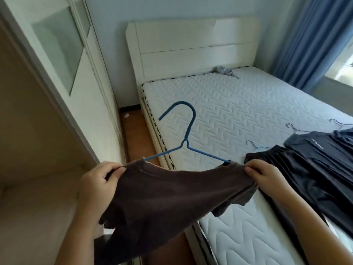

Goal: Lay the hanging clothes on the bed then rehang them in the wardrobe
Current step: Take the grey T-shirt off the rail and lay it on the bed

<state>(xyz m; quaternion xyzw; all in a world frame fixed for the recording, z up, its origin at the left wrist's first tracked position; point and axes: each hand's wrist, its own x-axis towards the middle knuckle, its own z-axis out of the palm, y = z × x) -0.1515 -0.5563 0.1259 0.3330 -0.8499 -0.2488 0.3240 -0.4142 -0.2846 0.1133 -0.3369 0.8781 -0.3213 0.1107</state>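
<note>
- The wardrobe fills the left side of the frame. Only a pale inner wall and a shelf edge of its open compartment show.
- A wardrobe door with a frosted glass panel stands at upper left, between the compartment and the bed.
- The bed runs from centre to lower right, with a bare quilted mattress and a white headboard at top centre.
- On the mattress at right lie dark clothes, overlapping one another. The thin hanger hooks point toward upper left.
- A small grey crumpled cloth lies at the head of the mattress, against the headboard.
- The brown shirt is held in the air at lower centre, over the bed's near edge and the floor. It sits on a blue hanger whose hook rises toward centre frame.
- The left hand pinches the shirt's left shoulder, with the fingers curled into the fabric.
- The right hand pinches the right shoulder between thumb and fingertips.
- The shirt hides part of the bed frame and the floor below it.
- A blue curtain hangs at upper right.
- A white scrap lies on the wooden floor beside the bed.
</note>
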